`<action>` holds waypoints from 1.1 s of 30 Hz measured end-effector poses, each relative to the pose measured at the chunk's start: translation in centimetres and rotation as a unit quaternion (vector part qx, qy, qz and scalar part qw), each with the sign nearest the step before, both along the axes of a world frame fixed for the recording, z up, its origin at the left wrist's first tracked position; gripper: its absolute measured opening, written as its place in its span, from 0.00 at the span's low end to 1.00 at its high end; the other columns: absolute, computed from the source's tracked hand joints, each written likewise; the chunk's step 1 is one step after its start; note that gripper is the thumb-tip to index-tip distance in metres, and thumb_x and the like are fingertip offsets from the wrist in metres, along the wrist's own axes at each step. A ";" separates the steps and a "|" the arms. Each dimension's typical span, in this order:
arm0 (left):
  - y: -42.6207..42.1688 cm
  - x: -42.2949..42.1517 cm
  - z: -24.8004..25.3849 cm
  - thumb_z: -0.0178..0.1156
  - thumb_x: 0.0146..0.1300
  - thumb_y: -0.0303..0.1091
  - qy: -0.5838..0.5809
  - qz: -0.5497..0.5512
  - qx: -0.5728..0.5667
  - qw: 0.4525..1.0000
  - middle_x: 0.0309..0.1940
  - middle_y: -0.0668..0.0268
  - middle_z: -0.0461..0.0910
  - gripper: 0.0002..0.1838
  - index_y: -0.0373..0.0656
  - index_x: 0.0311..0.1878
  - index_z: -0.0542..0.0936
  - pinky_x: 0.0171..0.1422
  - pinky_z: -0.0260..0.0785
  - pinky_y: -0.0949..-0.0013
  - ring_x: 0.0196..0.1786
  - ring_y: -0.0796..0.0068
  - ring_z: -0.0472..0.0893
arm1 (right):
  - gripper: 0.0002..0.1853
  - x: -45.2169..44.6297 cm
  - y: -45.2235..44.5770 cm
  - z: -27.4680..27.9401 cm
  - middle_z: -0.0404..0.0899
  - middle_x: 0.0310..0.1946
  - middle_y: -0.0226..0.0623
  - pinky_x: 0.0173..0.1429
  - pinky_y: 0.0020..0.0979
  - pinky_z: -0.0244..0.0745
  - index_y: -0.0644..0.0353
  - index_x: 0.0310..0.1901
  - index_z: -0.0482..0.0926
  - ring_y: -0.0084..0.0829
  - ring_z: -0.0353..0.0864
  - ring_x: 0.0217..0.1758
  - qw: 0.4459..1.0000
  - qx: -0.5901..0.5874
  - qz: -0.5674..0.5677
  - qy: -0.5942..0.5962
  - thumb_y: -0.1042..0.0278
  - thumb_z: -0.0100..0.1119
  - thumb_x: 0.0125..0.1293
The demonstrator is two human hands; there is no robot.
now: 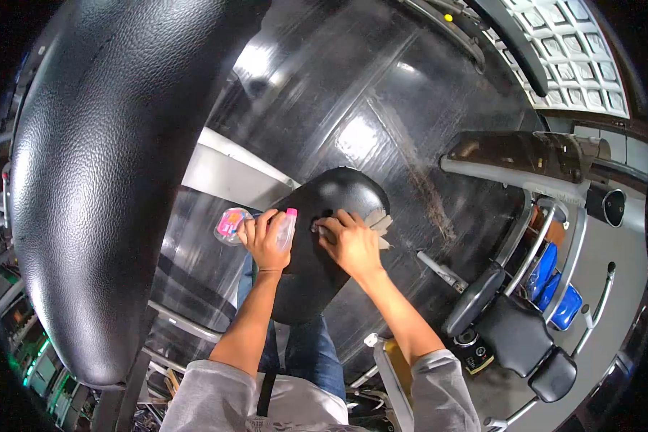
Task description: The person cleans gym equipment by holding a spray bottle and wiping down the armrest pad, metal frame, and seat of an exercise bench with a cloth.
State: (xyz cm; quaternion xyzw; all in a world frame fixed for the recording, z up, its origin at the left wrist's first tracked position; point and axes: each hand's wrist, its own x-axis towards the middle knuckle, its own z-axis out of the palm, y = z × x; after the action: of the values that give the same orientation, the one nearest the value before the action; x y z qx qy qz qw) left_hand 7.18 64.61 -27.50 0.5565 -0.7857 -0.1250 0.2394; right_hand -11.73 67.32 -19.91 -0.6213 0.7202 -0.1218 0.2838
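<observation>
My left hand point(266, 241) is wrapped around a clear plastic bottle point(230, 225) with a pink-and-orange label. The bottle is tilted over on its side, its pink cap end pointing right. Under my right hand point(351, 245) is a crumpled greyish-beige cloth point(379, 227), which sticks out past the wrist side. The fingers are bent over it and press on a black padded seat point(345, 191). This glossy seat lies in front of my body, and both hands are above or on it. Part of the cloth is hidden by my right hand.
A large black textured pad point(115, 158) fills the left side, close to the camera. A white metal beam point(230, 173) runs beside the seat. Exercise equipment with black pads point(515, 327) stands at the right. The dark floor point(302, 93) has a dusty streak.
</observation>
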 end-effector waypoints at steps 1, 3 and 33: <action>0.0 0.0 0.0 0.71 0.52 0.40 0.004 0.002 0.003 1.000 0.50 0.73 0.79 0.17 0.53 0.47 0.84 0.64 0.55 0.52 0.51 0.62 0.73 | 0.13 -1.0 0.4 0.2 0.79 0.41 0.32 0.45 0.42 0.80 0.50 0.42 0.85 0.40 0.81 0.44 1.000 -0.001 -0.009 0.013 0.61 0.72 0.54; 0.0 0.0 0.1 0.71 0.52 0.40 0.007 0.003 0.006 1.000 0.50 0.73 0.79 0.17 0.54 0.47 0.84 0.63 0.56 0.53 0.51 0.62 0.73 | 0.14 -3.4 0.7 0.7 0.80 0.42 0.31 0.47 0.43 0.80 0.50 0.41 0.85 0.40 0.81 0.44 0.993 -0.012 -0.022 0.115 0.58 0.72 0.54; 0.0 0.2 -0.4 0.72 0.51 0.39 -0.042 -0.013 -0.006 0.999 0.49 0.74 0.79 0.18 0.54 0.46 0.83 0.63 0.56 0.53 0.52 0.62 0.74 | 0.12 3.7 9.6 -1.9 0.78 0.47 0.43 0.50 0.44 0.78 0.54 0.51 0.78 0.50 0.82 0.48 0.891 -0.073 -0.446 -0.047 0.65 0.62 0.68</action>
State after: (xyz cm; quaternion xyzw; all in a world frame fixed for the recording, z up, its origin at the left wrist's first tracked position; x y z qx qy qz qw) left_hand 7.42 64.63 -27.94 0.5491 -0.8032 -0.1002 0.2081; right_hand -8.04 76.95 -21.80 -0.2469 0.8965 -0.3169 0.1869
